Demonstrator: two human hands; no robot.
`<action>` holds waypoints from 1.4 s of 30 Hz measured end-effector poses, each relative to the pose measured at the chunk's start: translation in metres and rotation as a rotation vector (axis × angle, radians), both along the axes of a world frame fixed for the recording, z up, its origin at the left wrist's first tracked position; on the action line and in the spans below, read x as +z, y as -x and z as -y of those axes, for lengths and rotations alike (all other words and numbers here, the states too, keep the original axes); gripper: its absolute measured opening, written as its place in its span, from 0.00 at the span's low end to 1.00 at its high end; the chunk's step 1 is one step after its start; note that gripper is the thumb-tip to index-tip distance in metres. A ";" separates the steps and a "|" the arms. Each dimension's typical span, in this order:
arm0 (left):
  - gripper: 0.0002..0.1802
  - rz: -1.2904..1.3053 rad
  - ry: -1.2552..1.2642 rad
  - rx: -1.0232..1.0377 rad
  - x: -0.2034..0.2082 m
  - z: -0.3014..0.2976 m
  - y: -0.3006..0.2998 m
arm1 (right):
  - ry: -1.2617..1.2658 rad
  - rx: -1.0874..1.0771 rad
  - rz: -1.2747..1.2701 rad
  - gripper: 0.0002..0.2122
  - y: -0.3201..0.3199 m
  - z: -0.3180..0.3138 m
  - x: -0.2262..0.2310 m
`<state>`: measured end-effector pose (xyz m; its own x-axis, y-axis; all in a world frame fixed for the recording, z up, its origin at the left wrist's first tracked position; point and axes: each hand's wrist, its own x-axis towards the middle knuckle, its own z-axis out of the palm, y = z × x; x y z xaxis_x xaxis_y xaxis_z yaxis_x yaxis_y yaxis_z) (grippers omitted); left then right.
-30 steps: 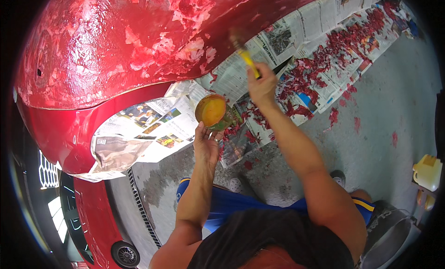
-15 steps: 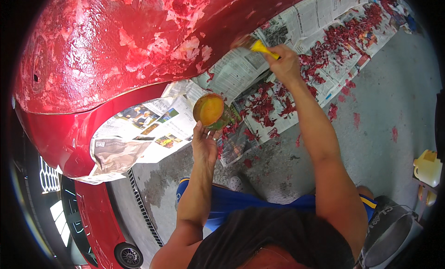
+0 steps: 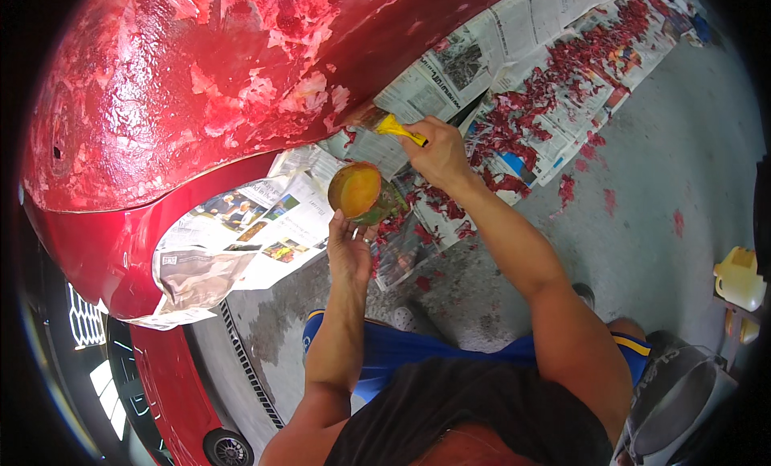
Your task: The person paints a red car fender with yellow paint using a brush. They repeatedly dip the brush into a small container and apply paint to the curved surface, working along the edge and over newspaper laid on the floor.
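Note:
My left hand [image 3: 350, 245] grips a round tin [image 3: 384, 207] from below, with yellowish-orange liquid in it. In my right hand [image 3: 438, 151] is a paintbrush [image 3: 393, 128] with a yellow handle. Its bristles reach the lower edge of a red car body panel [image 3: 241, 88]; whether they press on it I cannot tell. The panel looks wet and wrinkled, with paler patches where paint has lifted. Newspaper sheets [image 3: 301, 225] hang along the panel's lower edge, just behind the tin.
Red paint flakes [image 3: 554, 88] lie heaped on newspaper along the floor at the right. A black bucket [image 3: 671, 402] and a cream plastic jug [image 3: 739, 280] stand at the lower right. Another red car [image 3: 173, 386] is at the lower left, near a floor drain [image 3: 249, 361].
My right hand has swung the brush left and down along the panel's edge, closer to the tin. The tin has shifted only slightly left.

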<state>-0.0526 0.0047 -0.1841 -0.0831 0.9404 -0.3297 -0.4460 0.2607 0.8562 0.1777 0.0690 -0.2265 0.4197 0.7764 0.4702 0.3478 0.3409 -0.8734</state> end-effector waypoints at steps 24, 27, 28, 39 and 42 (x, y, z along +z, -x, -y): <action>0.29 0.039 0.016 0.006 -0.005 -0.001 0.003 | -0.028 -0.207 -0.310 0.08 -0.011 -0.018 0.004; 0.31 0.001 0.020 0.013 -0.009 0.000 0.007 | 0.037 0.035 -0.319 0.08 0.018 0.011 0.010; 0.33 -0.019 0.017 0.015 -0.009 0.001 0.009 | 0.003 0.050 -0.314 0.08 0.021 0.017 0.012; 0.22 0.036 0.061 0.061 -0.015 0.006 0.038 | -0.088 0.010 -0.178 0.08 0.064 0.023 0.060; 0.20 0.035 0.067 0.079 -0.016 0.005 0.038 | -0.179 0.153 -0.199 0.07 0.084 0.035 0.082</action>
<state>-0.0911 -0.0001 -0.2005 -0.1434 0.9071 -0.3957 -0.4964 0.2799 0.8217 0.0937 0.0337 -0.1446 0.4019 0.7500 0.5254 0.1086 0.5307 -0.8406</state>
